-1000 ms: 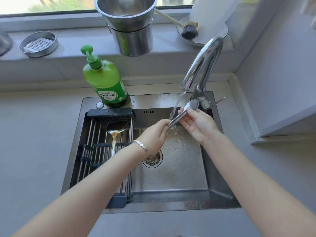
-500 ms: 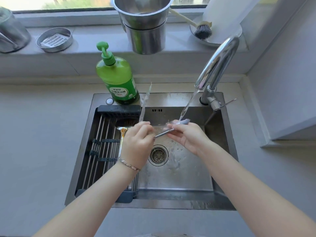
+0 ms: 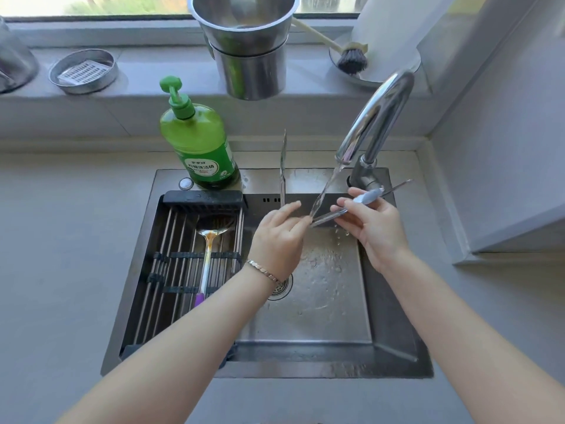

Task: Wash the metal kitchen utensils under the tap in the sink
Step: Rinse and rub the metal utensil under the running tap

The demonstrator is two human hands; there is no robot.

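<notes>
one utensil (image 3: 331,216), handle up-right (tip down-left)

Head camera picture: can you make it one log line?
right hand: holds slim grey-handled metal utensil | left hand: pinches its tip | chrome tap: running onto utensil | steel sink: wet

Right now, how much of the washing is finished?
One slotted spoon already lies on the rack, looking done. The right hand holds a thin utensil under the running tap, left hand touching its tip. Left: rack it; no other utensil lies on the sink floor.
</notes>
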